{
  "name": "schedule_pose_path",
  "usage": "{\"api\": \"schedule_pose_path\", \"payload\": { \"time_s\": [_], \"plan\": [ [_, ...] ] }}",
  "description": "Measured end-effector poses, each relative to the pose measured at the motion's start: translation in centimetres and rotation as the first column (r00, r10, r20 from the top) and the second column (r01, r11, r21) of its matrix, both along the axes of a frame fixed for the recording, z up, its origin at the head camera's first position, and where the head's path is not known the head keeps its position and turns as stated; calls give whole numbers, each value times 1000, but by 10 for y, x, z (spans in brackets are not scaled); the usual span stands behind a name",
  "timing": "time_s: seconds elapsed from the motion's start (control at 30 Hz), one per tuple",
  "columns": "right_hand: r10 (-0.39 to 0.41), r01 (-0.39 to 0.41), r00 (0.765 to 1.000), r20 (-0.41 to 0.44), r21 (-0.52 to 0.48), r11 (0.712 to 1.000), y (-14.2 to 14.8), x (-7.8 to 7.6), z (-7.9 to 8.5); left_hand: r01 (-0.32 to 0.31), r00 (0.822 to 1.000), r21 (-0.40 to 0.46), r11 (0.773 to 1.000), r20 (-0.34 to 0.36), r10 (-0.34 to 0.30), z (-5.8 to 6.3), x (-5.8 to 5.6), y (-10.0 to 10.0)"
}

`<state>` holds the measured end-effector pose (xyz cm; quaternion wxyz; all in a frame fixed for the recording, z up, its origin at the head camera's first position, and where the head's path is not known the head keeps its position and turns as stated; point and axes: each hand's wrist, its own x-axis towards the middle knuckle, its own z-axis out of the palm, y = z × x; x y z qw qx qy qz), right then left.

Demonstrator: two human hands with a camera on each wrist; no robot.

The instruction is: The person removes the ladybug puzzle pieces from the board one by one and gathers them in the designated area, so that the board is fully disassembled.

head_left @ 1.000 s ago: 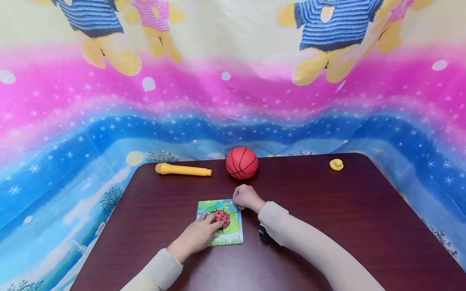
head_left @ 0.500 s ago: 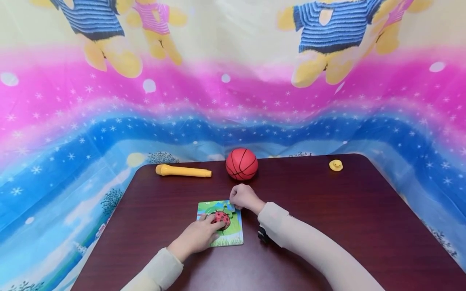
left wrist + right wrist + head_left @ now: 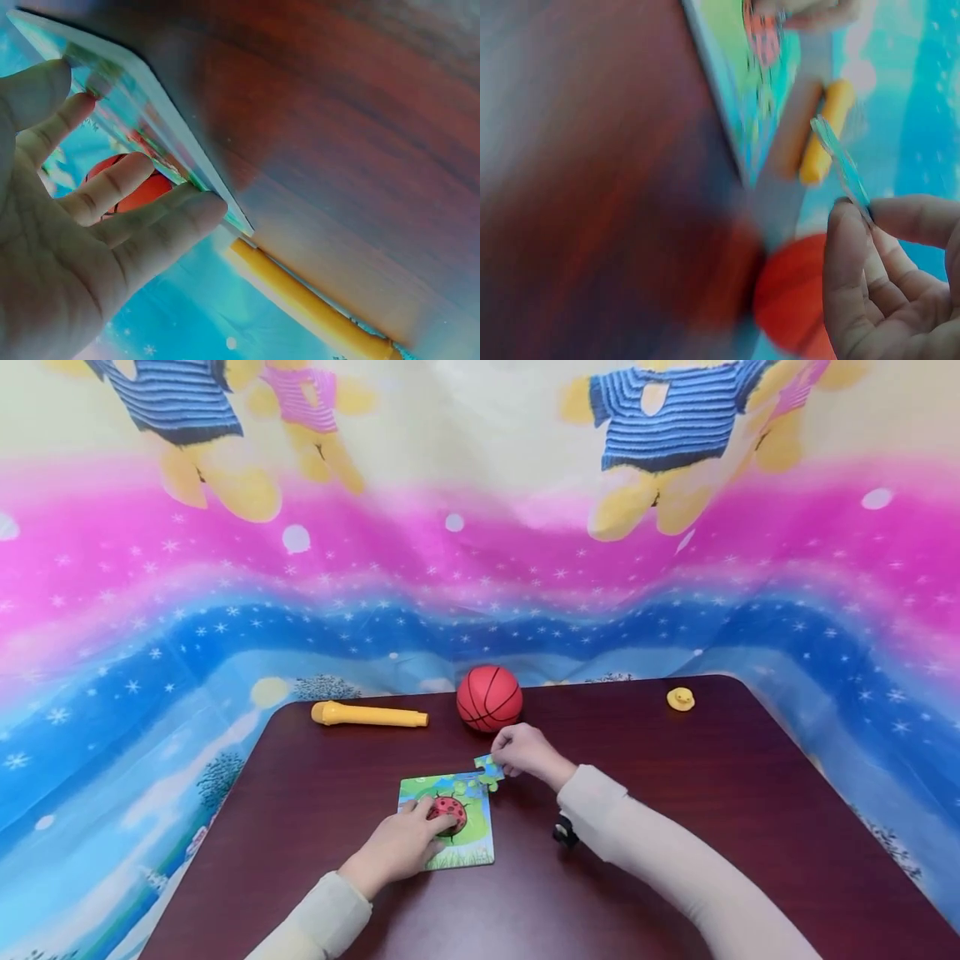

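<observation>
A square jigsaw puzzle (image 3: 477, 847) with a red ladybug picture lies on the dark wooden table in front of me. My left hand (image 3: 401, 845) rests on its left side, fingers spread over the ladybug; in the left wrist view those fingers (image 3: 120, 186) look extended along the board. Just off the puzzle's top right corner, my right hand (image 3: 534, 753) pinches a blue-green puzzle piece (image 3: 487, 770) between thumb and fingertips. The right wrist view has this thin piece (image 3: 845, 165) edge-on, raised away from the board.
A red toy basketball (image 3: 489, 699) sits behind the right hand at the table's back. To its left lies a yellow toy microphone (image 3: 371, 715). A small yellow rubber duck (image 3: 681, 699) is at the back right. A printed cloth (image 3: 465, 635) hangs behind the table.
My right hand has lifted the puzzle piece from the puzzle's top right corner and moved up and right with it. The left hand stays on the puzzle.
</observation>
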<state>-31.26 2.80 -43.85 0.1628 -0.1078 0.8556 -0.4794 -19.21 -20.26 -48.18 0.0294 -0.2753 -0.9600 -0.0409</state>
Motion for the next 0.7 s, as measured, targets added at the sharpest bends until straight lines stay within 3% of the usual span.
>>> {"api": "schedule_pose_path", "payload": {
  "time_s": [0.13,0.23,0.33,0.5,0.7],
  "plan": [
    [-24,24,997,67,-1,1000,43,-10,7,-113,992,66,991,64,108,0,-1,-9],
    [-55,56,992,109,0,998,85,-19,7,-200,976,85,976,107,191,2,-2,-18],
    [-98,98,985,143,11,995,129,-26,5,-248,959,93,964,162,231,5,-4,-23],
    [-183,175,965,190,55,983,194,-32,-1,-273,943,94,957,223,247,5,-10,-23],
    [-283,259,944,168,151,954,243,-31,-14,-237,952,93,967,222,212,2,-16,-16]
  ]
}}
